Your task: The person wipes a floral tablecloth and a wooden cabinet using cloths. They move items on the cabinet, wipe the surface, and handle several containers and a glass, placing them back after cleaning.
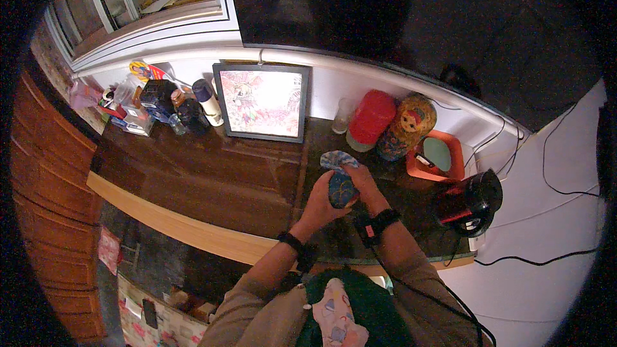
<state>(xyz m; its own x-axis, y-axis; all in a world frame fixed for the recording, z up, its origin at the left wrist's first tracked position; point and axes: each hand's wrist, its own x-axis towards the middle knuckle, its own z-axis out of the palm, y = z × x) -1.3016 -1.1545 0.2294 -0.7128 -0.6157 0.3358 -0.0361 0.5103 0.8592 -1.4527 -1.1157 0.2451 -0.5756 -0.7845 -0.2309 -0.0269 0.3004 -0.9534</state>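
Both of my hands meet above the dark tabletop, in the middle of the head view. My left hand (320, 207) grips a small blue object with a yellowish pattern (343, 189) from its left side and below. Against the upper right of that object my right hand (364, 184) holds a crumpled blue and white cloth (337, 159). What the patterned object is cannot be told. Just beyond the hands stand a large painted nesting doll (409, 123), a red cylindrical container (371, 118) and a clear drinking glass (342, 115).
An orange plastic basket (412, 164) and a red and black electric kettle (467, 205) are at the right. A framed picture (306, 106) leans at the back wall. Bottles, a flask (208, 103) and small boxes crowd the back left. The wooden table edge (183, 226) runs in front.
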